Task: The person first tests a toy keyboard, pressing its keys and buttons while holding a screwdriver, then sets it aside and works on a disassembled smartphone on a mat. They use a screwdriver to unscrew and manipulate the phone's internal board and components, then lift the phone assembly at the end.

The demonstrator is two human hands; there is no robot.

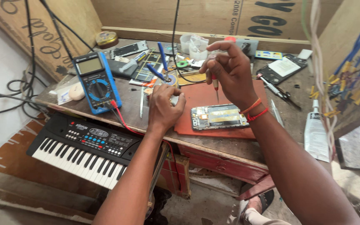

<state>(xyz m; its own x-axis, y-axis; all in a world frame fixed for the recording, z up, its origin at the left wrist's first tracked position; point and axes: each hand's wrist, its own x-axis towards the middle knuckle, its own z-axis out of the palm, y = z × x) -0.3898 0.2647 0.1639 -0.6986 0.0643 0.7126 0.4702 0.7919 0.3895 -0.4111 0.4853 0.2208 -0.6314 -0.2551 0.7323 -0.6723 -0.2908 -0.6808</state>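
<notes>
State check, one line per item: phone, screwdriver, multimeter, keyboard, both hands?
Phone: back cover off, internals exposed, lying flat on the red mat.
Screwdriver: upright, tip down above the phone.
Multimeter: propped up, display blank.
Keyboard: below bench edge, untouched.
Right hand: gripping the screwdriver.
Left hand: fisted at the mat edge.

Opened phone (218, 116), frame centre: bare metal shields, glossy circuit parts. Mat (205, 100) under it: matt red rubbery sheet. Screwdriver (216, 85): thin metal shaft, red plastic collar. Workbench (230, 146): worn, scratched, dusty wood. Multimeter (96, 81), upper left: blue plastic shell, matt. Keyboard (84, 150), lower left: black plastic, glossy white keys.
</notes>
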